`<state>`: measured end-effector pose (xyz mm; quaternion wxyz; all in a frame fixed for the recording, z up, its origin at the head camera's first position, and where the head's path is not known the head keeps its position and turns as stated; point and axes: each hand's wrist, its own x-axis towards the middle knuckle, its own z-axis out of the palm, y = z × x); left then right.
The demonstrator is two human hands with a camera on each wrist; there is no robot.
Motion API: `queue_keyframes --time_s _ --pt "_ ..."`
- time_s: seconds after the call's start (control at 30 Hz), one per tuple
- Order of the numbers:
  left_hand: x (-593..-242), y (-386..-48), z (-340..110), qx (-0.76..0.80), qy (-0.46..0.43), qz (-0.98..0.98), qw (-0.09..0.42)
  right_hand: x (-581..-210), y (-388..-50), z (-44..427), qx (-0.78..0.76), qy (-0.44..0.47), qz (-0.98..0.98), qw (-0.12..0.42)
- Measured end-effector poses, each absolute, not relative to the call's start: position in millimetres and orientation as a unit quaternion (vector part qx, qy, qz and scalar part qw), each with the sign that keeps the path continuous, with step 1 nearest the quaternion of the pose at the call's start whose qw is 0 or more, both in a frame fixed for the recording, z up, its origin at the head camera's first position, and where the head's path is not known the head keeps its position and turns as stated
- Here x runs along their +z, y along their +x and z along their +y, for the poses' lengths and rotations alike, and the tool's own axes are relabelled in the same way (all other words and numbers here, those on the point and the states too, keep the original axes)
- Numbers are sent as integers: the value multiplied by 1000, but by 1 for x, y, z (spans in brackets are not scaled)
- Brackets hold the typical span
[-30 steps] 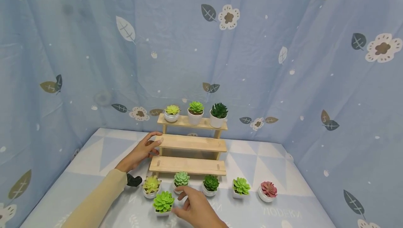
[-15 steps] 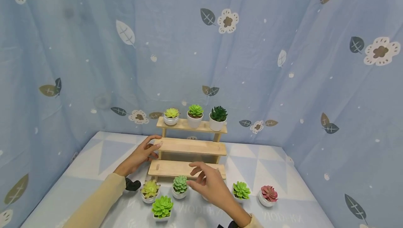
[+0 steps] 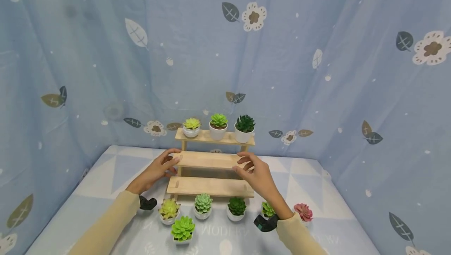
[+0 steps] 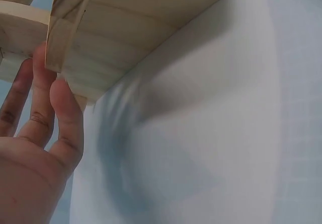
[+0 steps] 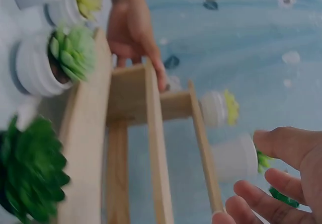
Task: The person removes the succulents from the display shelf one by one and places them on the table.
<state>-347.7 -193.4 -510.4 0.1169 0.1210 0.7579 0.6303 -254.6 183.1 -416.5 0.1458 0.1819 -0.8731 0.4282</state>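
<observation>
A three-step wooden plant stand [image 3: 211, 160] is at the back of the table. My left hand [image 3: 158, 170] holds the left end of its middle step; in the left wrist view, fingertips [image 4: 64, 100] touch the wooden upright from below. My right hand [image 3: 258, 176] is by the right end of that step, fingers spread and slightly bent, nothing in them. In the right wrist view, gaps show between most right fingers and the wood. On the top step stand a yellow-green succulent [image 3: 192, 124], a bright green one [image 3: 219, 121] and a dark green one [image 3: 244, 123], all in white pots.
Along the front are potted succulents: yellowish [image 3: 169, 208], bright green [image 3: 183, 228], pale green [image 3: 203, 203], dark green [image 3: 237, 206], another bright green [image 3: 267, 208] and red [image 3: 303, 212]. My right forearm partly covers the last two. A patterned blue curtain [image 3: 197, 71] hangs behind.
My right hand has moved up and right, from beside the front pots, past the lowest step, to the middle step's right end. The left hand stays at the stand.
</observation>
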Motion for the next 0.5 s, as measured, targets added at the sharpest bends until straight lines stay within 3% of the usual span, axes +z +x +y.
queue_keyframes --time_s 0.5 --pt "-511 -346 -192 637 118 753 111 -406 -307 225 438 87 -884 138"
